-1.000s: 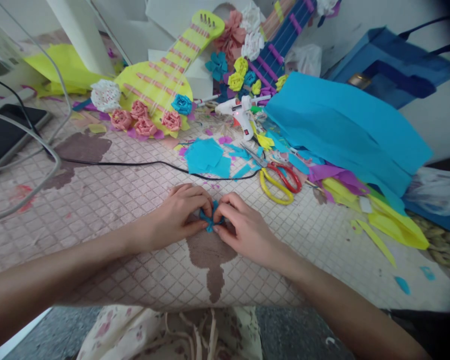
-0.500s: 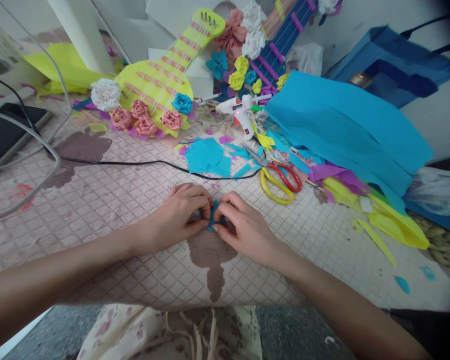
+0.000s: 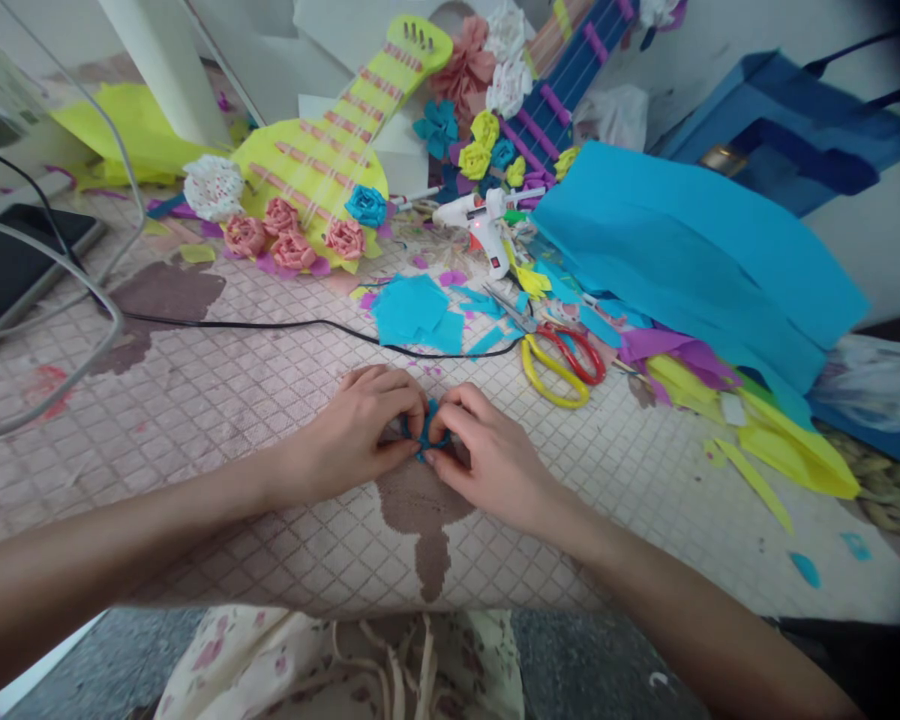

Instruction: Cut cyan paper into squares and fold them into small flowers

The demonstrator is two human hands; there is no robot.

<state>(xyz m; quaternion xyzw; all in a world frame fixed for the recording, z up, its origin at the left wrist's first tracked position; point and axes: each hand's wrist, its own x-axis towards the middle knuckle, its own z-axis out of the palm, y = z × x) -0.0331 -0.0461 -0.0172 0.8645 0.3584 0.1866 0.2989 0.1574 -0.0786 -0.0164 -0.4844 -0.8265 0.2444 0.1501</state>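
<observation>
Between my fingertips is a small crumpled piece of blue crepe paper (image 3: 427,428), low over the table cover. My left hand (image 3: 367,420) pinches its left side with thumb and fingers. From the other side my right hand (image 3: 487,445) pinches it too, and the fingers of both hands hide much of the paper. A short way beyond my hands lies a stack of cut blue paper pieces (image 3: 412,310). Scissors (image 3: 559,360) with one red and one yellow handle rest to the right of the stack, blades pointing away from me.
A white glue gun (image 3: 484,225) lies among paper scraps at the back. A yellow paper guitar (image 3: 315,180) with paper flowers stands behind. Large blue sheets (image 3: 682,240) spread at right. A black cable (image 3: 270,324) crosses the table, and a phone (image 3: 22,265) lies at far left.
Both hands stay in the same place on the blue paper. My fingers shift very slightly, and the paper's shape between them differs a little.
</observation>
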